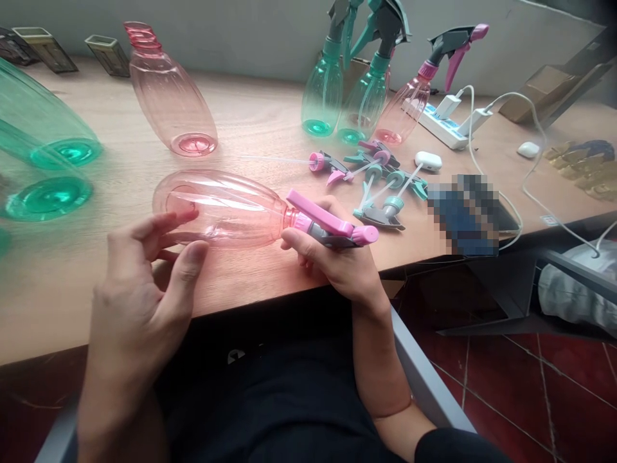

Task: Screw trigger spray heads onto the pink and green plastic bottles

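we judge that the step in hand is the closing of a bottle: the spray head [328, 217] is at the neck of the pink bottle [226, 215], and we seem to be screwing it on. our right hand [342, 267] holds the head, with the thumb by its collar and the other fingers partly hidden below. the bottle lies on its side in front of our two hands, its neck towards the right hand and its base towards the left hand [144, 289]. this left hand is rather wide, the thumb well apart from the bent fingers, and it seems to hold nothing. whether its fingertips touch the bottle, we cannot tell.

in our judgement, the next move calls for the left hand to keep the body steady, without pressing the thin wall, while the right hand turns the collar. how tight the thread is, we cannot see. if the collar sits crooked, it could leak.

beyond the left hand, one bare pink bottle [171, 96] stands upright; beyond the right hand lie the loose heads [383, 217], and behind them the fitted bottles [324, 96].
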`<act>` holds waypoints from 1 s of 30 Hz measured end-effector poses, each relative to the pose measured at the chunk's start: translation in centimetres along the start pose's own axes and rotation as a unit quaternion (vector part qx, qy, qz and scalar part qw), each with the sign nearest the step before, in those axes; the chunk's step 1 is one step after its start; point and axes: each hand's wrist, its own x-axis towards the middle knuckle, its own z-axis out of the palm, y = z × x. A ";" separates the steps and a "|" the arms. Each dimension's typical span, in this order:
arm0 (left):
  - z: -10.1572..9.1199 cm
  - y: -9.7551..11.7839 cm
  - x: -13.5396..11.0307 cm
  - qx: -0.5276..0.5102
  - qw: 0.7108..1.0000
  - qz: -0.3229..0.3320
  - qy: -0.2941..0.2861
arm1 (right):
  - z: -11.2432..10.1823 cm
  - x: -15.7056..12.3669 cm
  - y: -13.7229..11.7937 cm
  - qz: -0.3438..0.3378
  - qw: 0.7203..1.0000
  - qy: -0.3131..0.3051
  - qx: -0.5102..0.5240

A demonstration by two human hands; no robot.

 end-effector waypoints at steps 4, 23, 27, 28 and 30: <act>0.0 0.0 0.0 0.000 1.000 -0.002 0.003 | -0.1 0.0 0.0 0.002 1.000 -0.004 0.011; 0.1 0.4 0.0 -0.011 1.000 -0.018 -0.007 | -0.2 0.0 -0.2 -0.007 1.000 -0.009 -0.012; 0.1 0.1 0.0 -0.010 1.000 -0.014 -0.006 | -0.1 0.0 -0.3 -0.008 1.000 0.000 -0.021; 0.1 0.0 0.0 -0.011 1.000 -0.015 -0.006 | 0.0 0.0 -0.3 -0.009 1.000 0.001 -0.023; 0.1 -0.2 0.1 -0.014 1.000 -0.014 -0.006 | 0.0 0.0 -0.3 -0.009 1.000 0.003 -0.025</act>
